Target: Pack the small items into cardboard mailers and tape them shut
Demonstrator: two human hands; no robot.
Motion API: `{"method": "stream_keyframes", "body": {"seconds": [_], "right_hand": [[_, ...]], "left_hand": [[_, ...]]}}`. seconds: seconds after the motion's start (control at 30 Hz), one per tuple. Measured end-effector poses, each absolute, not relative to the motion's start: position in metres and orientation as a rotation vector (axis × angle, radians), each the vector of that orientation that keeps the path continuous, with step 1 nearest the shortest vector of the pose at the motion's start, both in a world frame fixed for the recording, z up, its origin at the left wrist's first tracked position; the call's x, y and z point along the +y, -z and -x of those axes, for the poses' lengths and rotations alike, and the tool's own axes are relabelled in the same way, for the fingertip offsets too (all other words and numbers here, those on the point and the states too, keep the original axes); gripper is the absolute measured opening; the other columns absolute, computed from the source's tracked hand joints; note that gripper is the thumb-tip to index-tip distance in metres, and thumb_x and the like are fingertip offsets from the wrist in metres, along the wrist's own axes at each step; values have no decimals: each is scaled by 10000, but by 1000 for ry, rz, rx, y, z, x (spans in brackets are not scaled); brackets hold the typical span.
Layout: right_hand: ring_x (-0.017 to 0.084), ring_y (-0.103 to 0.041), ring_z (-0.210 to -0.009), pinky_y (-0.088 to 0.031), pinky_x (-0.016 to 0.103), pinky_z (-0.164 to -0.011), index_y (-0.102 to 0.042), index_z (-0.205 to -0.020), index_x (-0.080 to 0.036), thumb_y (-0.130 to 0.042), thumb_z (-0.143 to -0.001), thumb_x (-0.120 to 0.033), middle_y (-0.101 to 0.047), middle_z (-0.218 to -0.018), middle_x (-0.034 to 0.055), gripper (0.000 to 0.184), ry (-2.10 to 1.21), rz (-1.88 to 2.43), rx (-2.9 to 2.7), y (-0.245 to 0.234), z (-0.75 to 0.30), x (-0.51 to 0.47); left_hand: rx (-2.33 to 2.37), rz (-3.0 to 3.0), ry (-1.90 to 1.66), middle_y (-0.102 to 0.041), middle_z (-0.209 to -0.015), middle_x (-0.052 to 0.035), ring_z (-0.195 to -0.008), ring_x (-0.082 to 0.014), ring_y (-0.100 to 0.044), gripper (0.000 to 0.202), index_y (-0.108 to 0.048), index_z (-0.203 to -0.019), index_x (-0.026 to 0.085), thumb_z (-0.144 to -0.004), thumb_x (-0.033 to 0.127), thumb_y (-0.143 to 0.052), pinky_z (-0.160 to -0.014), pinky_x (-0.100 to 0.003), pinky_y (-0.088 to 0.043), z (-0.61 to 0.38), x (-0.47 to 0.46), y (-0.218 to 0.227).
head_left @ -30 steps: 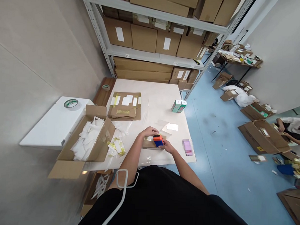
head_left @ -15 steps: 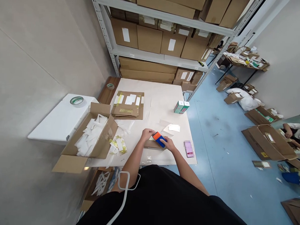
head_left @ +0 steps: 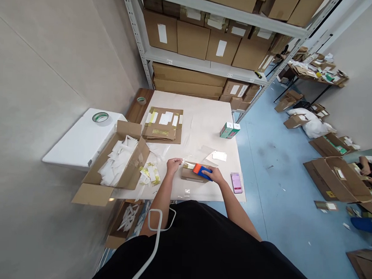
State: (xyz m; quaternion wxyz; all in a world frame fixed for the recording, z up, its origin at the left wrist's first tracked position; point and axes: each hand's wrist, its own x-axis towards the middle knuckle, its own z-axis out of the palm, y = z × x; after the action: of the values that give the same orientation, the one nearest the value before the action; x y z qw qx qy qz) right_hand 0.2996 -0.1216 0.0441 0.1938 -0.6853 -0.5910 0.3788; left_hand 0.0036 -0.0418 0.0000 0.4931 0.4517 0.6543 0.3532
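A blue and orange tape dispenser (head_left: 202,172) is gripped in my right hand (head_left: 215,175), just over a small brown cardboard box (head_left: 193,176) near the front of the table. My left hand (head_left: 173,165) pinches the end of a strip of clear tape, left of the box. Between that hand and the dispenser the strip catches some light. Yellowish tape shows on the box top, and the dispenser covers part of the box. To the right of my right hand lies a phone (head_left: 236,183) with a pink screen. White labels (head_left: 219,156) rest behind the box.
Left, an open carton (head_left: 140,157) holds white paper strips. Flattened cardboard (head_left: 162,132) and green-white boxes (head_left: 230,130) lie farther back on the table (head_left: 202,109). A shelf rack (head_left: 200,65) with cartons stands behind. A person's arm (head_left: 365,167) shows at far right.
My left hand has moved left, away from the dispenser, with tape between them. The dispenser has shifted right and lies flatter, uncovering more of the box. The whole view has tilted slightly.
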Motion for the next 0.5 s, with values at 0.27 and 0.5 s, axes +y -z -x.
{"method": "stream_keyframes", "body": {"seconds": [0.27,0.5], "right_hand": [[206,-687,-821,-368,255,-611,-778,-895,-228,-664,-883,-715,-776,-887,50,501,-930,2107,-2020,-53,-268,-93],[231,-702,-911,-401,263,-656,-787,-946,-231,-616,-894,-767,-787,-968,79,566,-888,2208,-2155,-53,-251,-81]], "left_hand": [[1651,-747,-957,-796,-834,-49,-802,-192,-719,177,-811,-798,184,-677,277,-721,-776,-279,-559,12,-68,46],[1706,-620,-917,-772,-771,-36,-739,-161,-714,157,-792,-807,174,-696,256,-716,-723,-260,-552,10,-75,71]]}}
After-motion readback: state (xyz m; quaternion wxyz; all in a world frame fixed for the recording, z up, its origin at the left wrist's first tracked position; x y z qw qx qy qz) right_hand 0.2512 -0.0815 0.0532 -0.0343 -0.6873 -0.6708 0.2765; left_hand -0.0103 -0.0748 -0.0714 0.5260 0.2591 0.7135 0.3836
